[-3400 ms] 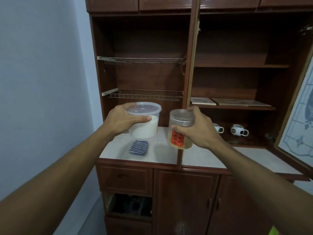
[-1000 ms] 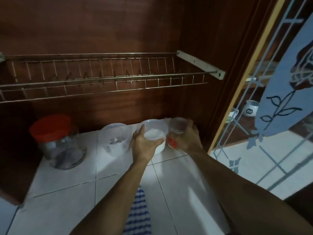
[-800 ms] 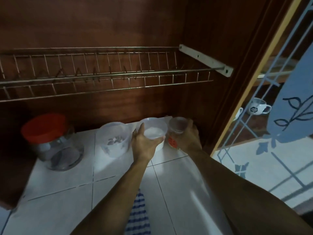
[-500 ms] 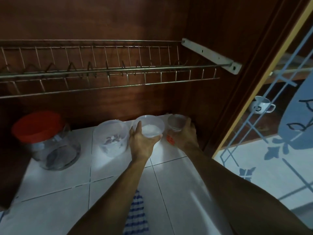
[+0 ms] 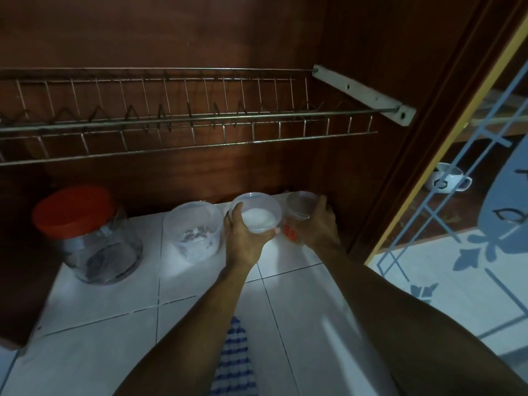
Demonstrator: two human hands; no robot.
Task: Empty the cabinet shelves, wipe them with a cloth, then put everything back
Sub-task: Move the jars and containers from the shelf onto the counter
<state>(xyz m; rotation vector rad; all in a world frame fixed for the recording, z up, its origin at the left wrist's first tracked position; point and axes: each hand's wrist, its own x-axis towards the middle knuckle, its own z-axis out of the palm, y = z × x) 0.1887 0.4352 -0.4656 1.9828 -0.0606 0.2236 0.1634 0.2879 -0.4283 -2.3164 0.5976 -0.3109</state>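
Observation:
My left hand point(image 5: 244, 238) grips a clear plastic tub with white powder point(image 5: 258, 214) at the back of the white tiled shelf point(image 5: 120, 295). My right hand point(image 5: 320, 224) grips a small clear jar with an orange label point(image 5: 298, 215) in the back right corner, close to the cabinet's side wall. Both containers sit low, at or just above the tiles; whether they touch I cannot tell. A blue-and-white striped cloth point(image 5: 234, 364) lies on the tiles near me, partly hidden under my left forearm.
A second clear tub point(image 5: 197, 230) stands just left of my left hand. A glass jar with a red lid point(image 5: 85, 235) stands at the far left. A wire dish rack point(image 5: 183, 115) hangs above. A glass cabinet door point(image 5: 463, 212) stands open at right, a white mug point(image 5: 447, 181) behind it.
Since the earliest frame I carried both containers from in front of the cabinet deep into the lower shelf. Over the last second my hands and the containers have barely moved; the view shifted slightly.

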